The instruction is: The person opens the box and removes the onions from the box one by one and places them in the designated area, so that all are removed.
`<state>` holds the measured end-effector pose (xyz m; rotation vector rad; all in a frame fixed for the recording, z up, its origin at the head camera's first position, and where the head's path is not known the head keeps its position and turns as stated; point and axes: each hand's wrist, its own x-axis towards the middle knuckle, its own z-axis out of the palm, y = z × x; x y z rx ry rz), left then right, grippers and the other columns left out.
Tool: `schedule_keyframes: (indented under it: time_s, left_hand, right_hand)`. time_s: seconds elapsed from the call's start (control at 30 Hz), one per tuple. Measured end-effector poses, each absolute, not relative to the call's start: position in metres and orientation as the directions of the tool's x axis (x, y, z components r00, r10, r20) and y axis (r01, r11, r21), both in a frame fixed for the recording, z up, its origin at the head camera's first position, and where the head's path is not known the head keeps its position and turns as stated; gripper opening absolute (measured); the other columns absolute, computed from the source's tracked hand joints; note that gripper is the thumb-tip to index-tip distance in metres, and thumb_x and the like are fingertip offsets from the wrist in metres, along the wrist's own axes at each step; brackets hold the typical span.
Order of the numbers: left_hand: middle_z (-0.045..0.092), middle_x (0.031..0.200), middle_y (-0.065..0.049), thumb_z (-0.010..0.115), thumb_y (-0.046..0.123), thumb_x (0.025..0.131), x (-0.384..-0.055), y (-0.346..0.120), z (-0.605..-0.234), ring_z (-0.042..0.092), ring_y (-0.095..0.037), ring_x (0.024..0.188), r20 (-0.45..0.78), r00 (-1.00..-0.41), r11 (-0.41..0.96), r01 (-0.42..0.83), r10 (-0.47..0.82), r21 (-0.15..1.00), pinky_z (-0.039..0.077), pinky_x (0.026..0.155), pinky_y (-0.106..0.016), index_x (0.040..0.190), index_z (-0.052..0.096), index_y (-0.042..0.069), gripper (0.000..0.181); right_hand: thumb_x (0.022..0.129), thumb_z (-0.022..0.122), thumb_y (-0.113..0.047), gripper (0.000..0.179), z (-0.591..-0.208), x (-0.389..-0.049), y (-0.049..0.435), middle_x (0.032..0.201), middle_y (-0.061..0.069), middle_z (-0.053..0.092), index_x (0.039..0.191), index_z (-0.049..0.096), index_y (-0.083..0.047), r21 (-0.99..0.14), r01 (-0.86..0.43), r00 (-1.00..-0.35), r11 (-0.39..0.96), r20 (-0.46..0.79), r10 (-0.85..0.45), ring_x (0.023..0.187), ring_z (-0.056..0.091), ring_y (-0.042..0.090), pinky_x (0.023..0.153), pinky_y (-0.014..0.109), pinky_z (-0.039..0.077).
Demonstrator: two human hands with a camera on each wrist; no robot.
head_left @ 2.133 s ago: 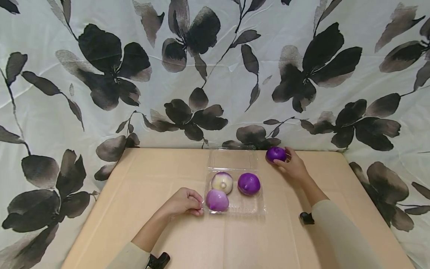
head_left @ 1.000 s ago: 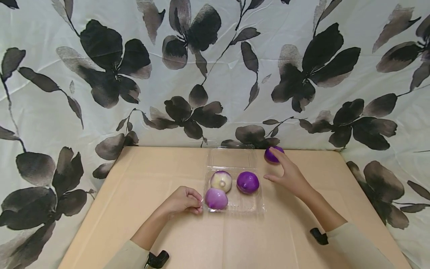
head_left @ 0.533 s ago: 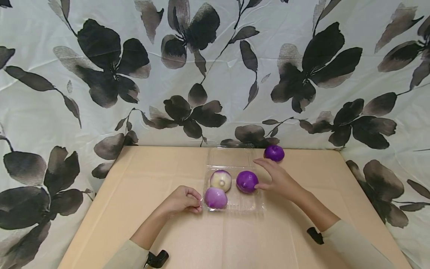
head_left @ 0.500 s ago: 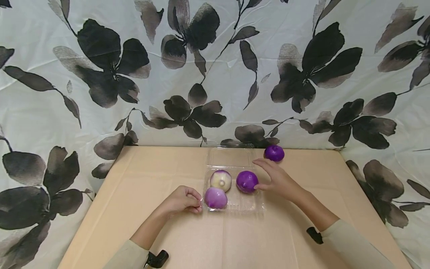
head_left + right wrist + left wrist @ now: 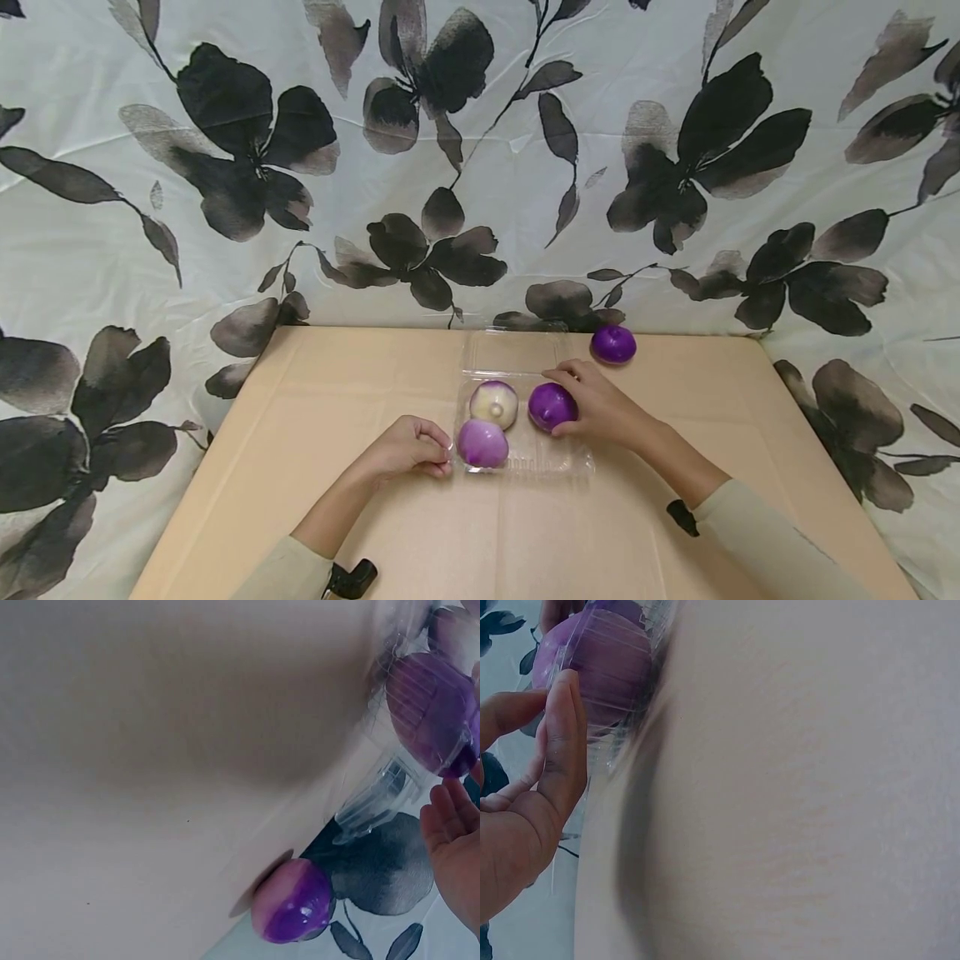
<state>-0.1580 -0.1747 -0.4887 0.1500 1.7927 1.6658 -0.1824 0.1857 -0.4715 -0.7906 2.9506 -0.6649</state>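
A clear plastic clamshell container [image 5: 525, 454] lies with its lid folded back on the table. Inside are a pale lilac onion [image 5: 483, 443], a white onion with purple edges [image 5: 492, 403] and a dark purple onion [image 5: 551, 407]. My left hand [image 5: 408, 450] pinches the container's left rim between thumb and fingers, as the left wrist view also shows. Around the dark purple onion on the container's right side, my right hand [image 5: 603, 408] has its thumb near and its fingers on the far side. Another purple onion [image 5: 613, 344] sits behind, outside the container.
A light tan table [image 5: 360, 367] spreads beneath everything. Floral black-and-white cloth [image 5: 525, 167] hangs behind it and shows at both sides. The container's open lid [image 5: 517, 354] reaches toward the table's back edge.
My right hand has let go of the purple onion at the back, moved left and nearer, and closed around the dark purple onion in the container. The left hand stays at the rim.
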Motion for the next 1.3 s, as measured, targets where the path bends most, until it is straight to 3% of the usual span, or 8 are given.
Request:
schedule_keyframes:
  time_s: [0.27, 0.6, 0.97, 1.3]
  left_hand:
    - [0.075, 0.077, -0.011, 0.068, -0.007, 0.089, -0.156, -0.179, -0.489, 0.075, -0.02, 0.072, -0.395, -0.754, 0.17, -0.362, 0.524, 0.917, 0.066, 0.069, -0.028, 0.104, 0.062, -0.014, 0.018]
    - [0.075, 0.077, -0.01, 0.068, -0.006, 0.089, -0.153, -0.184, -0.487, 0.075, -0.02, 0.072, -0.403, -0.739, 0.184, -0.363, 0.54, 0.913, 0.067, 0.07, -0.029, 0.104, 0.063, -0.014, 0.017]
    - [0.075, 0.078, -0.011, 0.068, -0.006, 0.09, -0.153, -0.188, -0.484, 0.076, -0.02, 0.073, -0.405, -0.728, 0.192, -0.361, 0.553, 0.913, 0.067, 0.071, -0.029, 0.107, 0.061, -0.017, 0.021]
    - [0.075, 0.078, -0.011, 0.068, -0.006, 0.089, -0.153, -0.186, -0.483, 0.076, -0.019, 0.073, -0.41, -0.722, 0.187, -0.372, 0.558, 0.909, 0.067, 0.071, -0.028, 0.109, 0.059, -0.019, 0.025]
  right_hand:
    - [0.068, 0.097, -0.039, 0.1, -0.478, -0.176, 0.177, 0.141, 0.011, 0.052, 0.152, 0.05, -0.011, -0.332, -0.514, -0.851, 0.791, 0.081, -0.519, 0.132, 0.049, 0.031, 0.112, 0.049, 0.05]
    - [0.065, 0.099, -0.034, 0.092, -0.483, -0.166, 0.168, 0.136, 0.011, 0.054, 0.144, 0.057, -0.014, -0.234, -0.566, -0.824, 0.79, 0.122, -0.554, 0.123, 0.051, 0.031, 0.107, 0.05, 0.051]
    - [0.072, 0.096, -0.026, 0.079, -0.48, -0.159, 0.159, 0.137, 0.011, 0.051, 0.14, 0.057, -0.014, -0.197, -0.58, -0.814, 0.79, 0.09, -0.575, 0.122, 0.051, 0.034, 0.098, 0.046, 0.059]
    - [0.074, 0.095, -0.029, 0.08, -0.479, -0.16, 0.162, 0.143, 0.009, 0.055, 0.143, 0.057, -0.015, -0.124, -0.626, -0.78, 0.77, 0.115, -0.616, 0.117, 0.058, 0.034, 0.097, 0.045, 0.059]
